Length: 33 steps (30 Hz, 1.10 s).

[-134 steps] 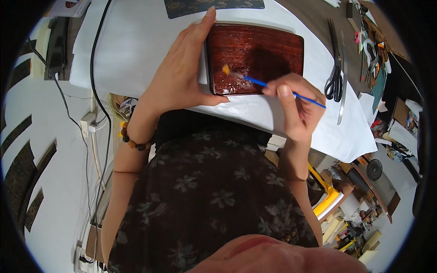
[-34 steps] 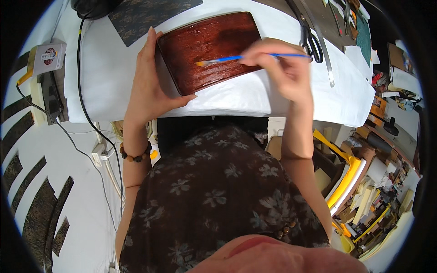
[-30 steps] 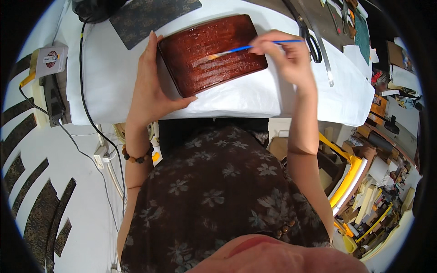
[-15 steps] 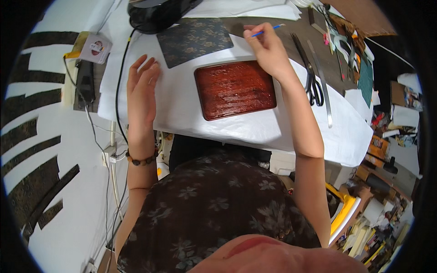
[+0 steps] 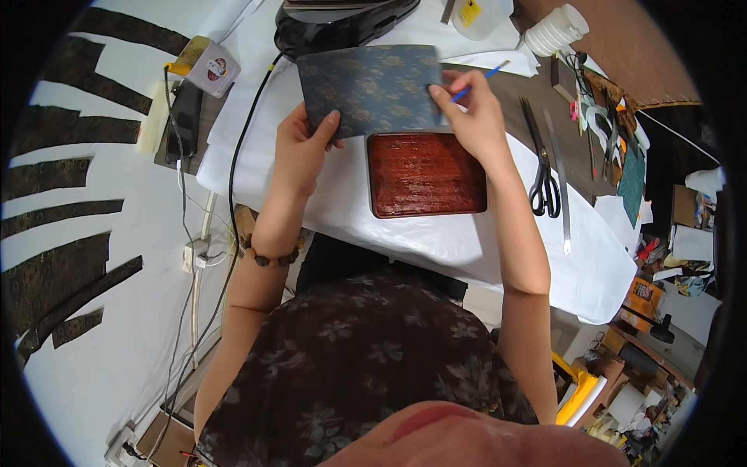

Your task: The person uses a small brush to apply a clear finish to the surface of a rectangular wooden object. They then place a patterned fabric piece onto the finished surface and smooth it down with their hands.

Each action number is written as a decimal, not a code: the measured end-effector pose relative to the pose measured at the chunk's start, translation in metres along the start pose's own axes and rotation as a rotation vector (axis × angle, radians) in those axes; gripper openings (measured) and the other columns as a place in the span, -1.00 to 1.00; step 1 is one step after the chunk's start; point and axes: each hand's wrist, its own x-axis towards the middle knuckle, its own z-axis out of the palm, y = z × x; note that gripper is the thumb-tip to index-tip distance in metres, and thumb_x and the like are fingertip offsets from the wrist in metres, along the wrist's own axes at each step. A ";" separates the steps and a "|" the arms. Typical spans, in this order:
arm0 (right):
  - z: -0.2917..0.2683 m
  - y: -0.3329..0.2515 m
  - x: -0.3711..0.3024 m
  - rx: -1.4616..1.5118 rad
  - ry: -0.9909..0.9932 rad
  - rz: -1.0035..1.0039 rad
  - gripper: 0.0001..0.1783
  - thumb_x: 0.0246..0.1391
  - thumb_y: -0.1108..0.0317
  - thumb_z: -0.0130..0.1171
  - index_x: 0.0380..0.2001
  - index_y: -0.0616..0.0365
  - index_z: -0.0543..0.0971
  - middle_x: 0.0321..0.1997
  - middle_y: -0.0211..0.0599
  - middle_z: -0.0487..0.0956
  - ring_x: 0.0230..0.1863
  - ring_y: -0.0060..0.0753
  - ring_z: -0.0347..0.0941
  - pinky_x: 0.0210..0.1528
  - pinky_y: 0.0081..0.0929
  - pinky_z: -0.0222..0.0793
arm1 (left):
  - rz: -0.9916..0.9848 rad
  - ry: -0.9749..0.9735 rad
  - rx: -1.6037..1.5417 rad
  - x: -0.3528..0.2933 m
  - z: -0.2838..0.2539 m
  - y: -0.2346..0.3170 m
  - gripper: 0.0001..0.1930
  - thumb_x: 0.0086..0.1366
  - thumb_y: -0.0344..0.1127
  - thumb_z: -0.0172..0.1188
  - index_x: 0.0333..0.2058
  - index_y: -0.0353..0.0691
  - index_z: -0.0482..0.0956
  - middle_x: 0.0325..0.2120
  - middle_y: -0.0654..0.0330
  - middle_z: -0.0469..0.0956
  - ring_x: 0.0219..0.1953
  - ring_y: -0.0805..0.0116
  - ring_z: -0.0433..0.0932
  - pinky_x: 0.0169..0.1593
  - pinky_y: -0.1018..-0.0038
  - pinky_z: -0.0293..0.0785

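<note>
The flowered blue-grey sheet (image 5: 372,89) has risen, upper centre; left hand (image 5: 300,152) and right hand (image 5: 475,117), with brush (image 5: 494,71), grip it.

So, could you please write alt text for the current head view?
Someone's left hand and right hand hold a floral sheet beyond a glossy reddish board on a white surface; the right also grips a blue brush. Scissors lie farther right.

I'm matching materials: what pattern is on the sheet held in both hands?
Tan flowers on blue-grey; the sheet shows best in the head view.
</note>
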 end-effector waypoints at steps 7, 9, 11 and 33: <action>-0.033 -0.045 -0.043 0.394 0.253 0.027 -0.59 0.04 0.58 0.42 -0.51 0.09 0.31 -0.31 -0.30 0.59 -0.25 -0.62 0.45 -0.12 -0.65 0.38 | 0.140 -0.087 0.009 -0.041 0.027 0.026 -0.82 0.42 -0.45 0.18 -0.06 -0.38 0.54 -0.34 0.25 0.63 -0.39 0.57 0.53 -0.30 0.58 0.52; -0.046 -0.052 -0.055 0.434 0.308 -0.025 -0.57 0.04 0.62 0.42 -0.53 0.09 0.30 -0.28 -0.26 0.61 -0.33 -0.73 0.38 -0.22 -0.72 0.36 | 0.142 -0.115 -0.006 -0.050 0.038 0.034 -0.80 0.42 -0.45 0.18 -0.04 -0.39 0.53 -0.32 0.24 0.64 -0.37 0.57 0.54 -0.30 0.58 0.54; -0.056 -0.056 -0.066 0.485 0.368 -0.053 -0.56 0.02 0.63 0.43 -0.54 0.07 0.30 -0.27 -0.24 0.63 -0.39 -0.77 0.33 -0.28 -0.74 0.34 | 0.122 -0.149 -0.027 -0.057 0.045 0.037 -0.79 0.41 -0.45 0.19 -0.04 -0.41 0.52 -0.29 0.21 0.64 -0.38 0.56 0.56 -0.30 0.59 0.55; -0.110 -0.064 -0.119 0.501 0.473 -0.107 -0.60 0.21 0.52 0.28 -0.56 0.07 0.26 -0.35 -0.13 0.66 -0.38 -0.57 0.54 -0.30 -0.59 0.50 | 0.068 -0.198 0.008 -0.083 0.083 0.036 -0.80 0.38 -0.40 0.26 -0.09 -0.36 0.55 -0.44 0.28 0.61 -0.49 0.53 0.58 -0.41 0.64 0.44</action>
